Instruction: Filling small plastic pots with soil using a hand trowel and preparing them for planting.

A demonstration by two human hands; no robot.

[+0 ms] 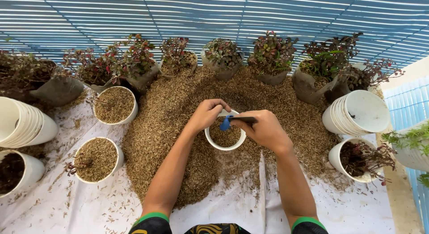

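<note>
A small white pot [213,143] filled with brown husk sits in the middle of a big husk pile [170,104]. My left hand [206,114] grips the pot's far rim. A tool with a dark handle and blue tip [227,123] is held in my right hand [264,129], the blue tip resting over the husk inside the pot.
Two husk-filled white pots [115,105] [95,159] stand at the left. Stacks of empty white pots [22,123] [357,112] lie on both sides. Red-leaved plants in grey bags [272,59] line the back. A potted plant [357,159] stands at right on white sheeting [89,207].
</note>
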